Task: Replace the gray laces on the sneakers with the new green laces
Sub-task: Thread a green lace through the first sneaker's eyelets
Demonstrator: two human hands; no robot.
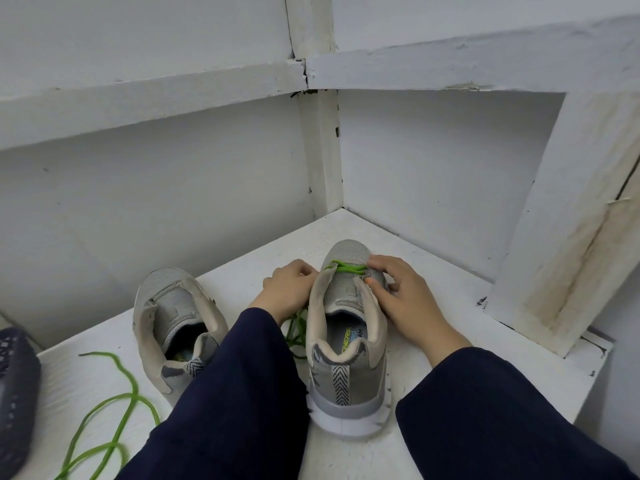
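The green lace [346,268] crosses the lowest eyelets of the sneaker [346,375], which stands heel toward us on the white worktop [450,306], toe pointing into the corner. Our left hand [291,285] is curled at the shoe's left edge, its grip closed on the lace where it leaves the eyelet. The rest of that lace hangs between the left sleeve [249,375] and the shoe. Our right hand [405,296] lies over the right side, thumb on the inner edge of the eyelet flap and fingers outside, so its grip pinches the sneaker. Inside we see a printed insole. To the left stands the other sneaker [176,323], flaps spread wide and tongue exposed. Nearer us a second green lace [114,410] loops loose on the worktop. A dark perforated thing [14,393] sits at the left edge — we cannot tell what it is.
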